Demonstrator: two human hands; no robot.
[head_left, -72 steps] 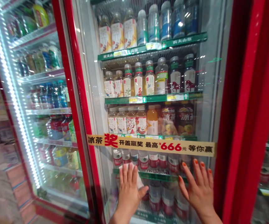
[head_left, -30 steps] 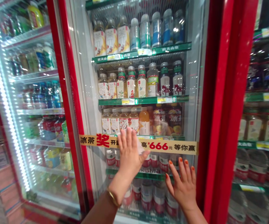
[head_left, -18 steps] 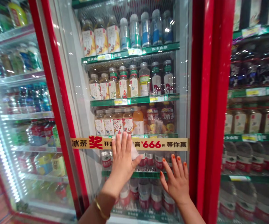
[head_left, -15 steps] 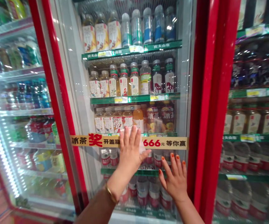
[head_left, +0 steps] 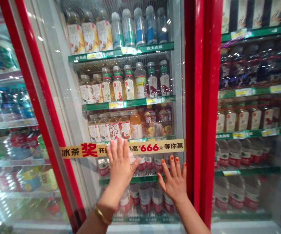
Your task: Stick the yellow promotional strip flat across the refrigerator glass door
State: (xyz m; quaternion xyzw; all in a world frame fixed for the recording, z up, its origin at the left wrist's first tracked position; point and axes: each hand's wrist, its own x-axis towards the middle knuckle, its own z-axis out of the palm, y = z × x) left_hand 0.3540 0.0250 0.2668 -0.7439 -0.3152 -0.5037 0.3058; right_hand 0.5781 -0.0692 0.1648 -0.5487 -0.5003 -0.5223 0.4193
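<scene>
My left hand [head_left: 119,169], with a gold bangle [head_left: 101,215] on its wrist, presses a white cloth [head_left: 130,157] flat against the glass door of a drinks fridge [head_left: 43,113]. The cloth is mostly hidden under my palm and fingers and overlaps a yellow banner strip [head_left: 123,149]. To the right, my right hand [head_left: 174,183], its nails painted orange, rests spread and empty on the glass below the strip, close to the door's red frame [head_left: 193,97]. Behind the glass stand bottled teas [head_left: 113,128] and bottled water [head_left: 145,196].
Green-edged shelves [head_left: 128,104] hold rows of bottled drinks behind the glass. Another glass door with full shelves [head_left: 242,156] stands to the right, past the red frame. A further lit fridge section [head_left: 6,146] lies to the left.
My left hand has risen with the cloth, from below the yellow strip to across it. My right hand stays low on the glass. The fridge door has shifted left in view.
</scene>
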